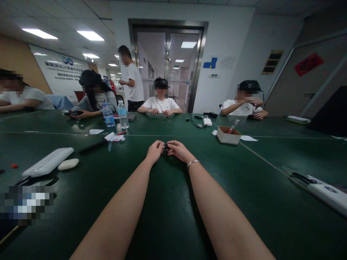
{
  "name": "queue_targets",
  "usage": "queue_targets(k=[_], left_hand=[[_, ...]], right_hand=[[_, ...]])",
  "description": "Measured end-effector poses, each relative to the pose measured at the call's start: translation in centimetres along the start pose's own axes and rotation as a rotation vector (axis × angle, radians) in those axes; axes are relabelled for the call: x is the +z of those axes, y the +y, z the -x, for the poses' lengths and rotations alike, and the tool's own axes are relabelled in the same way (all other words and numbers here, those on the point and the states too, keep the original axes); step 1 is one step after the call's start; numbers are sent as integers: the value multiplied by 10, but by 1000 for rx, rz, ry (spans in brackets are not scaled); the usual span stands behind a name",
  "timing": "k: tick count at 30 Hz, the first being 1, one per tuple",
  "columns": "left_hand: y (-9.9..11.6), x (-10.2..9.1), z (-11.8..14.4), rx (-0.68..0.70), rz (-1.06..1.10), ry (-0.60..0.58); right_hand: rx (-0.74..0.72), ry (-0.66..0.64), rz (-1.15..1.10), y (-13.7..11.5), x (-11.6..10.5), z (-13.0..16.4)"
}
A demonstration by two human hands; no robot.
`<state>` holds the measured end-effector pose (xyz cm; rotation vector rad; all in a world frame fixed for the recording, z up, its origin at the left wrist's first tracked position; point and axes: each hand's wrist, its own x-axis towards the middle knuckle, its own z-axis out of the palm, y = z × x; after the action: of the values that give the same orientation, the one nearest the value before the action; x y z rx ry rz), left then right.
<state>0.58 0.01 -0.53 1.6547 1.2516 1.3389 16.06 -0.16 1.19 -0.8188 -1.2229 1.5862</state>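
Observation:
Both my arms reach forward over the dark green table [168, 202]. My left hand [155, 150] and my right hand [177, 150] meet fingertip to fingertip near the table's middle, pinching a small dark object [165, 146] between them. The object is tiny and mostly hidden by the fingers, so I cannot tell what it is. A thin silver bracelet [192, 163] circles my right wrist.
A small cardboard box [228, 135] stands to the right, two water bottles [116, 115] and paper scraps [114, 137] to the left. A white case [48, 161] and a white oval piece [68, 164] lie at left. Several people sit around the far edge.

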Motion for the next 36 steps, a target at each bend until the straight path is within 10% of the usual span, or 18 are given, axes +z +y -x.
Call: queue_targets(k=[36], left_hand=[[-2,-1,-1,-4,-21,5]], right_hand=[[16,29,-53,-3,-3,4]])
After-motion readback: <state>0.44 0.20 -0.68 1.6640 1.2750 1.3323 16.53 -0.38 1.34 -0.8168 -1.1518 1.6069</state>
